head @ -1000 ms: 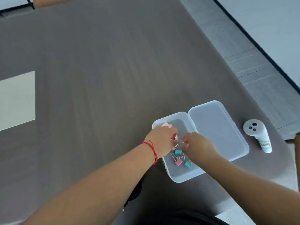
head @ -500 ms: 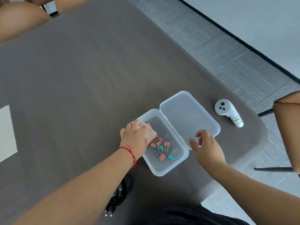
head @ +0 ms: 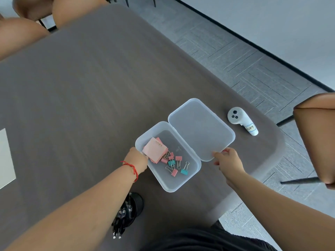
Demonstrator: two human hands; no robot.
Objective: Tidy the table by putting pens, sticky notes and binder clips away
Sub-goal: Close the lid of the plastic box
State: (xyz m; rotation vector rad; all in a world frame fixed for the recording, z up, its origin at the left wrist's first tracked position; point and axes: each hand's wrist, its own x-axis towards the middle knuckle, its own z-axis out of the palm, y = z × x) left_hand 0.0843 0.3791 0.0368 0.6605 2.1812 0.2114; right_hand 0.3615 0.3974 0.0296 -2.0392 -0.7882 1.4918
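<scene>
Left hand: the left hand (head: 136, 160), with a red string bracelet (head: 132, 168) on its wrist, is resting against the near-left rim of the translucent rectangular plastic box (head: 178, 183); its fingers are curling over the wall beside the notes, and I cannot tell whether they are pinching anything.
Right hand: the right hand (head: 228, 161) is reaching to the near edge of the translucent hinged plastic lid (head: 201, 129), its fingertips (head: 216, 154) touching that edge; whether it is truly gripping the lid cannot be told.
Sticky notes: the stack of pink square sticky notes (head: 155, 150) is lying tilted inside the box, in its far-left corner, just beside the left hand.
Binder clips: the small pink and teal binder clips (head: 175, 163) with wire handles are lying loose on the box floor, touching one another and partly tucked against the notes.
Lid: it is lying flat and open on the table, joined to the box along its right side.
Pens: the dark pens (head: 120, 221) are standing in a black round pen holder (head: 135, 205), partly hidden under the left forearm.
Table: the grey-brown wood-grain table (head: 81, 87) is carrying the box, and a white handheld controller with a handwritten label (head: 242, 120) is lying near the lid's far-right side.
</scene>
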